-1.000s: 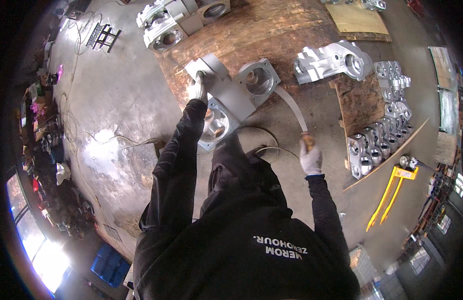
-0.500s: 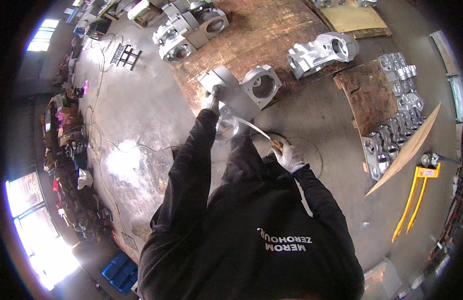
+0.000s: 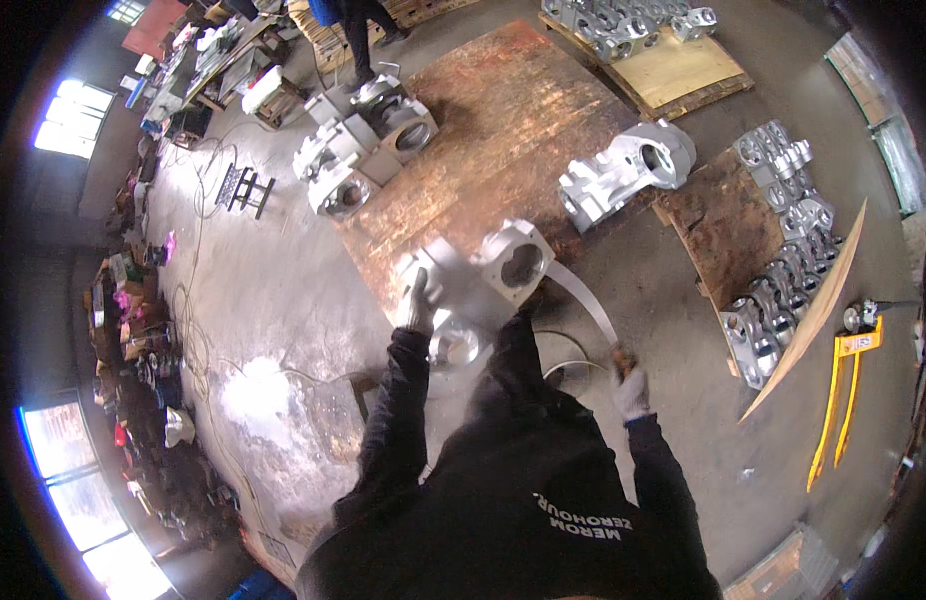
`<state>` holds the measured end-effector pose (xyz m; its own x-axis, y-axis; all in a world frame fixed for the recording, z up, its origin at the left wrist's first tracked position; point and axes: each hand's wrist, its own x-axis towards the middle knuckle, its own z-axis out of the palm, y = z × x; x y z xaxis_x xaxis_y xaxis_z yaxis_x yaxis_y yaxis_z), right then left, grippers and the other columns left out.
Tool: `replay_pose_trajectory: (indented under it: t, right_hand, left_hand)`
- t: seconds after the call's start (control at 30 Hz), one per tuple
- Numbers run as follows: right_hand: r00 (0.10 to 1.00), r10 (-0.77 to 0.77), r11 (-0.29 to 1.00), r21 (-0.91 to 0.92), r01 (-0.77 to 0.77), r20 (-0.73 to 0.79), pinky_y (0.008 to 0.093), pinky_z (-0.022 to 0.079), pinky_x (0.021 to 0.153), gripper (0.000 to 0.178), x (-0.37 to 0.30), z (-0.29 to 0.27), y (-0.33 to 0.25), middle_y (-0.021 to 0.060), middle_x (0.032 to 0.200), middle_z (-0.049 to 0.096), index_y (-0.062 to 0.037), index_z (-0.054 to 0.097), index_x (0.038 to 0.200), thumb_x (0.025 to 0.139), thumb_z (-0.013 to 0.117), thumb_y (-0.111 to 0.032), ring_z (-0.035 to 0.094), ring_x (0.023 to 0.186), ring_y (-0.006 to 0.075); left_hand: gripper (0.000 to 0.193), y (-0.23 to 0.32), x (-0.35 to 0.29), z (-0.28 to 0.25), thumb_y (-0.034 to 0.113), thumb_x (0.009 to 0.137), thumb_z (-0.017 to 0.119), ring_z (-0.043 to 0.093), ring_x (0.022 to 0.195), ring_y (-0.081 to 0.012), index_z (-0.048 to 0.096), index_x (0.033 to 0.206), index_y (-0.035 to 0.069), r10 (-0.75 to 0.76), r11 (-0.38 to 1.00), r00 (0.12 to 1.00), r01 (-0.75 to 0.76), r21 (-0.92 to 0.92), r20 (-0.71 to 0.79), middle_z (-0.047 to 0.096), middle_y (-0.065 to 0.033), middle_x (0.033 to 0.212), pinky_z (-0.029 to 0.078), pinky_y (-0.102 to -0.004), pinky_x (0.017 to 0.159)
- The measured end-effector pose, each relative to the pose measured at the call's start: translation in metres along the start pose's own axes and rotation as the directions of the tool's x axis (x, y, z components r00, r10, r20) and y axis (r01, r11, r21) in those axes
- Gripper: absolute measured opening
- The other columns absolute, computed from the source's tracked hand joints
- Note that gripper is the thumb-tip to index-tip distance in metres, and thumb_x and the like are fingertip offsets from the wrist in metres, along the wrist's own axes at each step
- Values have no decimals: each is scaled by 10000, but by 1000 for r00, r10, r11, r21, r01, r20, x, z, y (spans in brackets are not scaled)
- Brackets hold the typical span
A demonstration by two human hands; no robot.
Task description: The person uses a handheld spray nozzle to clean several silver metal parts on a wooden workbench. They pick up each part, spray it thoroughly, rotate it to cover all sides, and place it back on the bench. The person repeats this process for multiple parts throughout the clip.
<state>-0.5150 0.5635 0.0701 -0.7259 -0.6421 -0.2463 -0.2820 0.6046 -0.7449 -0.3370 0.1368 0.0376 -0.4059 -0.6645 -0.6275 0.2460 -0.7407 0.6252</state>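
Observation:
A large silver metal casting (image 3: 461, 292) with round openings lies at the near edge of the brown worktable (image 3: 503, 105). My gloved left hand (image 3: 416, 308) is closed against its left part. In my gloved right hand (image 3: 633, 392), off to the right, is the brown handle of a long, flat file (image 3: 588, 302). Its silver blade looks bent and slightly blurred. The far end of the blade reaches the casting's right flange (image 3: 518, 262); whether it touches there I cannot tell.
Other castings stand on the table's far left (image 3: 358, 150) and right (image 3: 628, 170). Smaller castings (image 3: 783, 265) line a pallet at right, near a leaning board (image 3: 808, 315) and a yellow pallet jack (image 3: 845, 390). Cables (image 3: 198, 330) cross the floor. A person (image 3: 358, 35) stands beyond the table.
The view has tilted up, showing a person at the back. My right hand has moved right, and the file has shifted from the casting's lower ring to its right flange. My left hand stays on the casting.

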Motion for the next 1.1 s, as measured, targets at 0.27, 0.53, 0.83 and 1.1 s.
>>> replay_pose_trajectory:
  t: [0.27, 0.53, 0.83, 1.1]
  right_hand:
    - [974, 209, 971, -136, -196, 90, 403, 523, 822, 324, 62, -13, -48, 220, 1028, 694, -9, 621, 1135, 903, 662, -232, 655, 1038, 377]
    - [975, 221, 974, -34, -222, -30, 378, 512, 822, 237, 82, -59, -45, 191, 1020, 700, -30, 621, 1119, 940, 611, -186, 671, 1002, 352]
    - [941, 272, 962, 24, -273, -201, 370, 501, 789, 273, 83, -94, -65, 190, 965, 683, 13, 584, 1105, 961, 615, -216, 676, 943, 315]
    - [798, 340, 921, 4, -389, -497, 350, 495, 898, 248, 101, -112, -106, 174, 1069, 697, -2, 627, 1140, 961, 596, -170, 665, 1050, 259]
  left_hand:
    - [459, 54, 48, -15, 617, 915, 547, 451, 534, -144, 557, 1131, 213, -149, 975, 982, 126, -182, -116, 429, 4, 659, 394, -301, 470]
    - [487, 66, 65, 49, 657, 829, 641, 523, 635, -145, 598, 1007, 206, -184, 967, 937, 118, -226, -298, 540, 4, 764, 471, -304, 535]
    - [398, 145, 119, 67, 392, 926, 611, 628, 949, -296, 583, 1240, 151, 680, -330, 704, 48, 943, 202, 656, -99, 1087, 510, -403, 876]
    - [788, 171, 173, 86, 714, 806, 562, 635, 1008, -303, 648, 1173, 22, 538, 645, 763, -97, 758, -359, 638, -196, 1184, 512, -424, 873]
